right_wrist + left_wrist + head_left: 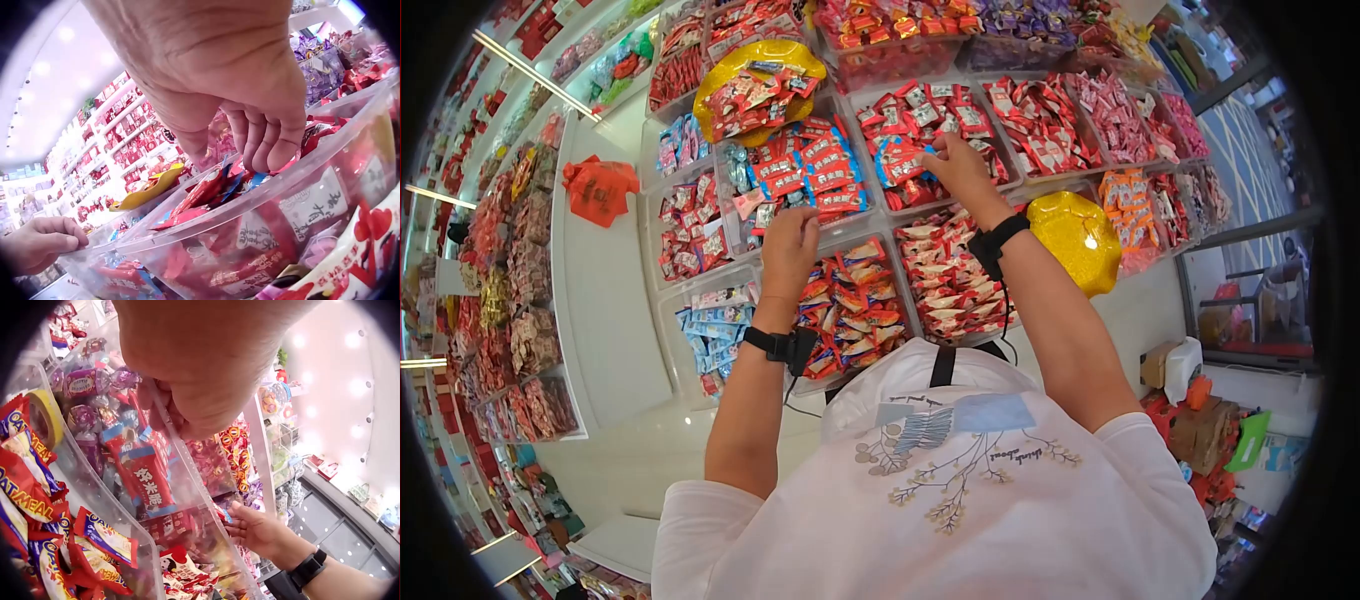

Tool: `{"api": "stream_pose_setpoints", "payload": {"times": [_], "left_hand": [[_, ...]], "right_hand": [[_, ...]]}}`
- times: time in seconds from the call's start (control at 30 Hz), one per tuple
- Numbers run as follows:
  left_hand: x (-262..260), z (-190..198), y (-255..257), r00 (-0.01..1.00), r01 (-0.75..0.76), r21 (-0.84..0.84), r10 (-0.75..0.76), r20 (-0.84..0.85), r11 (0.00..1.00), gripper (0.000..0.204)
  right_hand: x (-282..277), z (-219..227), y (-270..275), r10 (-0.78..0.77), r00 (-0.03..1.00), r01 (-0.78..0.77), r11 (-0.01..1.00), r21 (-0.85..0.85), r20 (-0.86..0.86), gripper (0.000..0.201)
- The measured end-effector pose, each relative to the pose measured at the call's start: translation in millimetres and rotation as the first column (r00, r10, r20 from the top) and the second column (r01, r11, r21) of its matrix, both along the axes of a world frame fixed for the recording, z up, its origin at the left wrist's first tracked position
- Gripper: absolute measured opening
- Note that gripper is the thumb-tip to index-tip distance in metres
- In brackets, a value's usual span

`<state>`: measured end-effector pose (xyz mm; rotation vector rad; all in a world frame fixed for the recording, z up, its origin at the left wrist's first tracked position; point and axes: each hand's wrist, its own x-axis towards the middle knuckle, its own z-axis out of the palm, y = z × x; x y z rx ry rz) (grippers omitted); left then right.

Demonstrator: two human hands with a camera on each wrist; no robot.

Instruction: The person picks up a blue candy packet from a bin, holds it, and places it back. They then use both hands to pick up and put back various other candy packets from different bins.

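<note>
In the head view, my right hand pinches the edge of a red and blue packet above a clear bin of red packets. That packet's blue end shows at the fingertips of my right hand in the left wrist view. My left hand rests with loosely bent fingers at the rim of the neighbouring bin, which holds more red and blue packets. From the right wrist, my left hand is seen touching the clear rim; my right hand's fingers point down over the packets.
A yellow scalloped dish heaped with packets sits on the bins at the back left; another yellow dish is at the right. Bins of wrapped sweets surround the hands. A red bag lies on the white surface at left.
</note>
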<state>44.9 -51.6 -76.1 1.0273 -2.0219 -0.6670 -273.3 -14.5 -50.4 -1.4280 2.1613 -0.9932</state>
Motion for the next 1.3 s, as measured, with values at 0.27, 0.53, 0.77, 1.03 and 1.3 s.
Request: {"api": "stream_pose_setpoints", "payload": {"times": [0.27, 0.53, 0.77, 1.03, 1.3], "left_hand": [[0.3, -1.4, -0.3, 0.999, -0.007, -0.077, 0.01, 0.037, 0.997, 0.012], [-1.2, 2.5, 2.3, 0.999, -0.01, -0.081, 0.013, 0.033, 0.997, 0.013], [-0.5, 3.5, 1.7, 0.998, -0.016, -0.043, 0.018, 0.063, 0.999, 0.015], [2.6, 7.6, -15.2, 0.979, 0.056, 0.353, 0.017, -0.202, 0.934, 0.027], [24.2, 64.8, -31.8, 0.964, 0.167, 0.604, -0.001, -0.266, 0.779, 0.039]], "right_hand": [[3.4, -2.0, 4.4, 0.018, 0.999, -0.021, 0.997, -0.075, -0.037, 0.032], [2.5, -6.6, 2.9, -0.001, 0.999, 0.005, 0.995, -0.098, 0.036, 0.019], [2.4, 8.6, 4.3, -0.006, 0.995, -0.01, 0.987, -0.16, -0.098, 0.014], [42.1, 69.3, 5.0, 0.244, 0.953, -0.193, 0.947, -0.258, 0.181, 0.011], [119.9, 50.0, -28.0, 0.324, 0.803, -0.246, 0.945, -0.218, 0.5, 0.008]]}}
